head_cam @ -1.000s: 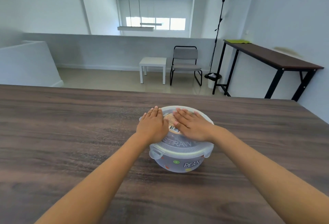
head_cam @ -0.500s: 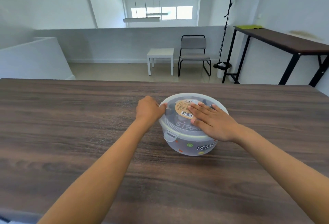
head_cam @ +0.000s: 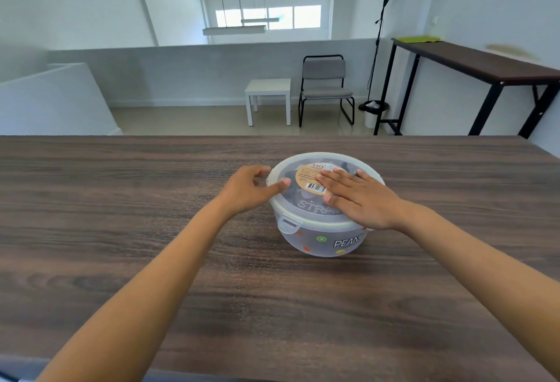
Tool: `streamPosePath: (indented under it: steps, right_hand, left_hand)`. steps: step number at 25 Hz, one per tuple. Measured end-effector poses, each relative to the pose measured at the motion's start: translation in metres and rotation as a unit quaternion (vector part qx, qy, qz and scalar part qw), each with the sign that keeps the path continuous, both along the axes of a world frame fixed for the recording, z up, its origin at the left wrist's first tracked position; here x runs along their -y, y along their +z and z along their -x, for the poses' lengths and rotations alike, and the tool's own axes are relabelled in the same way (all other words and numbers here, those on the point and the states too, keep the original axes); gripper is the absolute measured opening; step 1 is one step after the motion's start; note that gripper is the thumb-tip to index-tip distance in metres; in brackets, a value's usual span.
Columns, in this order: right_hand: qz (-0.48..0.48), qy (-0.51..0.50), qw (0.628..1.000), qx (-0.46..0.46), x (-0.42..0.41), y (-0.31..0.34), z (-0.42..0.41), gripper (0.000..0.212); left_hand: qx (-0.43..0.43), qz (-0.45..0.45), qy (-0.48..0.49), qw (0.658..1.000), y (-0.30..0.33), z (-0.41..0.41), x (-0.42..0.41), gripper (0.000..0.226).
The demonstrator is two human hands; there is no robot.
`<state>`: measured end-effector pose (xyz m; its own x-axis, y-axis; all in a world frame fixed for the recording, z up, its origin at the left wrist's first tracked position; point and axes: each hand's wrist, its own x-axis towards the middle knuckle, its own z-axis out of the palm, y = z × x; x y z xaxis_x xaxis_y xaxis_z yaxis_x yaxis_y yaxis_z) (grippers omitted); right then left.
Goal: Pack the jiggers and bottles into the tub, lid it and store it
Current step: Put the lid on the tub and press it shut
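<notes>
A round translucent tub (head_cam: 321, 242) with coloured dots and white lettering stands on the dark wooden table (head_cam: 121, 230). Its cloudy lid (head_cam: 303, 208) sits on top and carries a round tan label with a barcode. Dark shapes show faintly through the lid; I cannot make out the jiggers or bottles. My right hand (head_cam: 360, 196) lies flat on the right half of the lid, fingers spread. My left hand (head_cam: 251, 187) is at the lid's left rim, thumb on top and fingers curled at the edge.
A lid clip (head_cam: 288, 225) sticks out at the tub's front left. Beyond the table's far edge stand a white side table (head_cam: 268, 89), a grey chair (head_cam: 325, 84), a floor lamp and a tall dark desk (head_cam: 472, 60) along the right wall.
Both hands lay flat on the lid a second ago. The left hand has since slid off to the left rim, thumb on top. The camera view has shifted, so the tub appears further right.
</notes>
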<state>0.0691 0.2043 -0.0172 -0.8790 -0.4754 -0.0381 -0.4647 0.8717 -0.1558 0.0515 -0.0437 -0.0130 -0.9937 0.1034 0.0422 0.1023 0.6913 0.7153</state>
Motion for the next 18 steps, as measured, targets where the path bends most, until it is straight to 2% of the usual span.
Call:
streamPosePath:
  steps: [2,3,9,13,18]
  right_hand:
    - [0.0,0.003,1.0,0.002,0.0,0.0,0.0,0.056]
    - [0.0,0.004,1.0,0.002,0.0,0.0,0.0,0.056]
    - [-0.007,0.001,1.0,0.003,0.0,0.001,-0.002,0.056]
    - [-0.012,0.002,1.0,0.002,0.0,0.002,-0.002,0.056]
    - [-0.012,0.003,1.0,0.004,0.0,0.003,-0.003,0.055]
  left_hand:
    - [-0.028,0.025,-0.101,0.994,-0.002,-0.017,0.01,0.092]
    - [-0.052,0.038,-0.143,0.988,-0.003,-0.023,0.013,0.097]
    - [-0.195,0.166,-0.26,0.931,-0.006,-0.032,0.009,0.077]
    - [-0.277,0.16,-0.246,0.915,-0.014,-0.033,0.007,0.069]
    - [-0.368,0.189,-0.234,0.88,-0.02,-0.031,0.005,0.066]
